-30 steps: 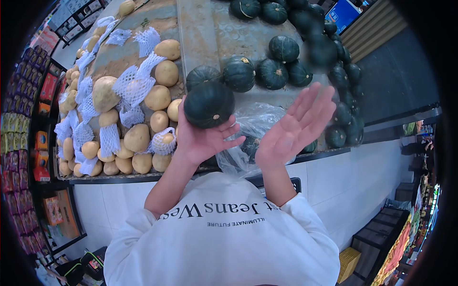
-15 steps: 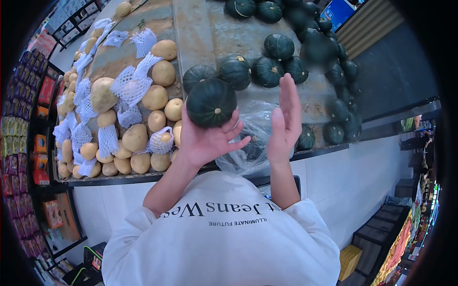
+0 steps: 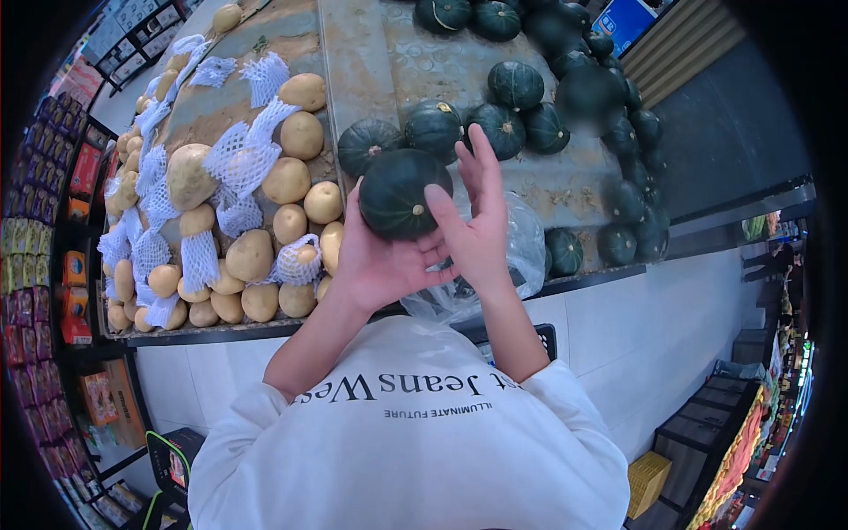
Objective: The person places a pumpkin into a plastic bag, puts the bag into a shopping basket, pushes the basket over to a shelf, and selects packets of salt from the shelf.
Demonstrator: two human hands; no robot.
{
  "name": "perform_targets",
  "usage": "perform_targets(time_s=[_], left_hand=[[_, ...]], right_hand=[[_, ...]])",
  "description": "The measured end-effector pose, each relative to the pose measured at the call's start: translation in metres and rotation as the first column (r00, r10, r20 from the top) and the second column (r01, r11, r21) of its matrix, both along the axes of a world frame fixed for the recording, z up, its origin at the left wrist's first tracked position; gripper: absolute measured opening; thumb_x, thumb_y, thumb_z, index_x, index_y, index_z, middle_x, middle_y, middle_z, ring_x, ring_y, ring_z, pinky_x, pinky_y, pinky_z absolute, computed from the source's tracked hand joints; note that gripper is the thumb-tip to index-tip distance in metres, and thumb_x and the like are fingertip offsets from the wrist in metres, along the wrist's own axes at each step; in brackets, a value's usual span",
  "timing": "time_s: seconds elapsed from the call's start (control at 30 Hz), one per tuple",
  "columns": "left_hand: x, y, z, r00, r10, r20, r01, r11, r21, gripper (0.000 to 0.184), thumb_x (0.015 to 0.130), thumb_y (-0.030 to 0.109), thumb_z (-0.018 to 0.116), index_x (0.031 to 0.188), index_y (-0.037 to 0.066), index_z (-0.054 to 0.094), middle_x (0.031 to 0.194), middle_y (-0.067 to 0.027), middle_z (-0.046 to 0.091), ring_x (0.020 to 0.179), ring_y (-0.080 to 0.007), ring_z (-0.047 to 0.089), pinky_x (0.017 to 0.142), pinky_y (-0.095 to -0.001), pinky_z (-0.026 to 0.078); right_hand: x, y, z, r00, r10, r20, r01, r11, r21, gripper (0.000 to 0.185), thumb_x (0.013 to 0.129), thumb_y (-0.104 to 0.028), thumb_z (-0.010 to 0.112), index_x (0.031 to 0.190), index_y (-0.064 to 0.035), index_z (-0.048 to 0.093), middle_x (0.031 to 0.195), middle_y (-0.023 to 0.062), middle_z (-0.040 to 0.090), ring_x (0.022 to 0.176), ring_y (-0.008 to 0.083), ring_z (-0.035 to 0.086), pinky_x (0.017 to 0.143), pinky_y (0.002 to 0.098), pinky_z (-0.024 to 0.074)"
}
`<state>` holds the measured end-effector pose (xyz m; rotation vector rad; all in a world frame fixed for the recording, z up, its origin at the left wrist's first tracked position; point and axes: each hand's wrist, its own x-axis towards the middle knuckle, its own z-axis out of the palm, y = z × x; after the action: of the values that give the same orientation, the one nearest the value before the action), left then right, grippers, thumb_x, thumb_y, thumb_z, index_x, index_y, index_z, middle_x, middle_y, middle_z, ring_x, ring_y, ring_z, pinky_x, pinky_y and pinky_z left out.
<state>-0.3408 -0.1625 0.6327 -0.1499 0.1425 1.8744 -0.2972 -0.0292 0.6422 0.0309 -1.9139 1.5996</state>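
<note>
A dark green kabocha pumpkin (image 3: 399, 196), its pale stem end turned toward me, rests in my left hand (image 3: 375, 265), which supports it from below and from the left. Along the pumpkin's right side is my right hand (image 3: 484, 225), its fingers stretched upward and apart. The right thumb overlaps the pumpkin's edge; whether it presses on the skin I cannot tell. Behind my right hand lies a clear plastic bag (image 3: 521, 243) on the counter's front part, partly hidden. Just beyond the held pumpkin sit another kabocha (image 3: 364, 146) and a further one (image 3: 433, 128).
Pale round melons (image 3: 287, 181), some in white foam nets (image 3: 199, 261), fill the left of the display counter (image 3: 371, 53). Several more kabochas (image 3: 515, 86) line its right side. A shelf of packaged goods (image 3: 35, 256) stands far left; a yellow basket (image 3: 649, 477) is low on the right.
My right hand has moved left to the pumpkin's side, its thumb now overlapping it. The pumpkin in my left hand has shifted slightly right.
</note>
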Motion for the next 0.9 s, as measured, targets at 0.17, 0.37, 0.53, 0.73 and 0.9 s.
perform_targets(time_s=[0.17,0.37,0.53,0.73,0.9], left_hand=[[-0.003,-0.001,-0.005,1.000,0.013,0.025,-0.015,0.997,0.082,0.075,0.077,0.074,0.036,0.124,0.017,0.051,0.114,-0.0080,0.056,0.108,-0.0208,0.050,0.095,-0.0437,0.034],[-0.008,0.000,-0.006,1.000,0.022,0.005,-0.023,0.992,0.126,0.075,0.078,0.073,0.037,0.126,0.017,0.049,0.116,-0.0076,0.055,0.107,-0.0238,0.050,0.096,-0.0433,0.035],[-0.003,0.001,0.001,1.000,0.023,0.009,-0.022,0.999,-0.030,0.076,0.078,0.073,0.038,0.127,0.016,0.049,0.115,-0.0091,0.056,0.107,-0.0244,0.051,0.096,-0.0434,0.035],[-0.003,0.001,-0.013,1.000,0.021,0.018,-0.022,0.997,0.073,0.075,0.078,0.072,0.039,0.126,0.015,0.050,0.116,-0.0090,0.056,0.108,-0.0214,0.052,0.096,-0.0440,0.036],[-0.002,0.003,-0.009,0.998,0.035,0.056,-0.041,0.993,0.113,0.072,0.078,0.071,0.040,0.125,0.017,0.050,0.118,-0.0059,0.056,0.107,-0.0203,0.055,0.096,-0.0443,0.037]], right_hand=[[0.003,-0.001,-0.018,0.994,0.017,0.104,-0.037,0.981,0.188,0.085,0.075,-0.016,0.072,0.142,-0.0002,0.023,0.146,0.0207,0.026,0.131,0.0303,0.034,0.103,0.0376,0.0330],[0.013,-0.006,-0.014,0.986,0.093,0.138,-0.100,0.994,0.040,0.087,0.076,-0.015,0.070,0.143,0.0000,0.017,0.146,0.0217,0.023,0.132,0.0301,0.032,0.106,0.0407,0.0289],[0.001,0.005,-0.006,1.000,-0.014,-0.011,0.015,0.998,0.063,0.082,0.079,-0.012,0.067,0.143,0.0008,0.016,0.146,0.0207,0.024,0.132,0.0334,0.032,0.105,0.0410,0.0297],[0.003,-0.009,-0.019,0.998,0.029,0.055,-0.030,0.999,0.029,0.088,0.075,-0.013,0.071,0.142,0.0008,0.017,0.146,0.0210,0.024,0.132,0.0341,0.032,0.105,0.0396,0.0304],[0.007,-0.011,-0.020,0.991,0.027,0.128,-0.047,0.986,0.157,0.094,0.071,-0.012,0.075,0.143,-0.0007,0.015,0.139,0.0212,0.030,0.127,0.0317,0.037,0.102,0.0379,0.0349]])
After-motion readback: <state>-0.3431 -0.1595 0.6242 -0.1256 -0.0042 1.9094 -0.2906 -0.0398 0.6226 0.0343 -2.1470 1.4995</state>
